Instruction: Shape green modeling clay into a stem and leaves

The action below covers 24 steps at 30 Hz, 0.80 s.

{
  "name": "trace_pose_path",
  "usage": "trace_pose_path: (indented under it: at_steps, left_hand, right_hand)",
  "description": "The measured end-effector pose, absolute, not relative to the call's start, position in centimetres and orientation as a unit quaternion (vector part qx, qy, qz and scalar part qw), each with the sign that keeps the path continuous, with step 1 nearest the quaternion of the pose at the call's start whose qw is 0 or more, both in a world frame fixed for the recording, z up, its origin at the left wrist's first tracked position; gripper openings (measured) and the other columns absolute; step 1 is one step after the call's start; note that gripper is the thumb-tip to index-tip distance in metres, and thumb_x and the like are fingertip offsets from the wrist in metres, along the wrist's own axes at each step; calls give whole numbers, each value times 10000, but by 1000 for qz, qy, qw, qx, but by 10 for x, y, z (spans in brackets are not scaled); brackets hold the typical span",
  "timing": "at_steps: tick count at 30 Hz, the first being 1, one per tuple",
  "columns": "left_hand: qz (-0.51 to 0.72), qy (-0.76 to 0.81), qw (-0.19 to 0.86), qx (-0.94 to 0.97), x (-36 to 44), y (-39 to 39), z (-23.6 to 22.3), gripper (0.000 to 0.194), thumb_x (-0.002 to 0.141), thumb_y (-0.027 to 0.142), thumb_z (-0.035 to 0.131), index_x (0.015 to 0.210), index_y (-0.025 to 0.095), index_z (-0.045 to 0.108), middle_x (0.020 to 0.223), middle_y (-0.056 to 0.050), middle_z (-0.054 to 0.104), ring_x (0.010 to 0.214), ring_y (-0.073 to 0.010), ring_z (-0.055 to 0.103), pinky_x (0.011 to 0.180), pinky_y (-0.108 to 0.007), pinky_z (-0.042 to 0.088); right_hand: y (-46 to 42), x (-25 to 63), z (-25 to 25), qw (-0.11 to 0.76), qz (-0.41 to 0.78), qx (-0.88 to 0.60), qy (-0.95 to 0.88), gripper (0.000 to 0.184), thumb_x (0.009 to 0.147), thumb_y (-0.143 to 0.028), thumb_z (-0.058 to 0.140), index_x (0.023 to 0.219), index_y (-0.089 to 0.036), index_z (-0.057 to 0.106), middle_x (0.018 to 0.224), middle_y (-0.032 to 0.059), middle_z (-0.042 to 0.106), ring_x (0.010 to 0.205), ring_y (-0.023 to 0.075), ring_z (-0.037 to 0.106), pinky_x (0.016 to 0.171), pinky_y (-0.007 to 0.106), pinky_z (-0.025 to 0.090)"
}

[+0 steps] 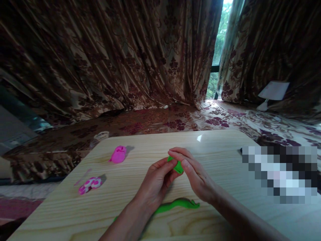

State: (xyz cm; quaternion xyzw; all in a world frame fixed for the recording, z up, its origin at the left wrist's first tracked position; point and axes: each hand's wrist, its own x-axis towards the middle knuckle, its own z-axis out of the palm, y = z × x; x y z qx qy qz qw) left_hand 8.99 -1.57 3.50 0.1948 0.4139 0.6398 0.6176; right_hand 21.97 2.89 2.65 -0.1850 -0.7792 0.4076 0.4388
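Observation:
Above the middle of the table, my left hand pinches a small lump of green modelling clay between thumb and fingers. My right hand closes in on the same lump from the other side, its fingers together over the top and its thumb against the edge. Part of the lump is hidden by the fingers. Below my hands, a long wavy strip of green clay lies on the table, partly covered by my left forearm.
On the left of the wooden table lie a pink clay lump and a pink-and-white patterned piece. A clear container stands past the far left edge. A white lamp is at the far right, near a blurred-out patch.

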Motion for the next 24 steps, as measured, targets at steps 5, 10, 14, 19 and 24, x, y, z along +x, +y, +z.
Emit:
trace_pose_path:
  at_steps: [5, 10, 14, 19, 24]
  left_hand:
    - [615, 454, 592, 254, 91, -17, 36, 164, 656, 196, 736, 807, 138, 706, 775, -29, 677, 693, -107, 586, 658, -207, 489]
    - [586, 527, 464, 405, 90, -17, 39, 99, 665, 200, 717, 742, 139, 703, 645, -11, 657, 614, -111, 554, 619, -210, 424]
    - [561, 538, 451, 439, 88, -18, 39, 115, 660, 227, 718, 746, 152, 706, 657, -6, 648, 624, -123, 539, 615, -221, 398]
    - [551, 520, 464, 458, 86, -20, 43, 151, 757, 302, 639, 756, 164, 701, 657, -6, 627, 663, -128, 531, 663, -230, 386]
    - [553, 516, 448, 478, 88, -21, 46, 115, 744, 264, 655, 736, 170, 721, 681, 0, 639, 680, -123, 522, 681, -225, 379]
  right_hand:
    - [35, 226, 32, 436, 418, -207, -770, 381, 967, -331, 276, 1218, -286, 560, 1304, 23, 463, 1229, 175, 407, 1074, 371, 287]
    - [38, 230, 38, 443, 421, -211, -763, 432, 973, -353, 233, 1130, -262, 625, 1225, 27, 521, 1186, 182, 446, 1055, 378, 304]
    - [36, 229, 39, 437, 430, -203, -763, 457, 972, -363, 232, 1052, -242, 665, 1186, 34, 548, 1126, 185, 490, 1012, 374, 354]
    - [36, 229, 42, 463, 442, -204, -741, 462, 972, -362, 239, 1006, -236, 682, 1130, 37, 572, 1099, 179, 509, 993, 355, 365]
    - [35, 229, 45, 454, 461, -200, -736, 462, 970, -376, 239, 1041, -235, 673, 1144, 38, 567, 1103, 184, 507, 990, 361, 369]
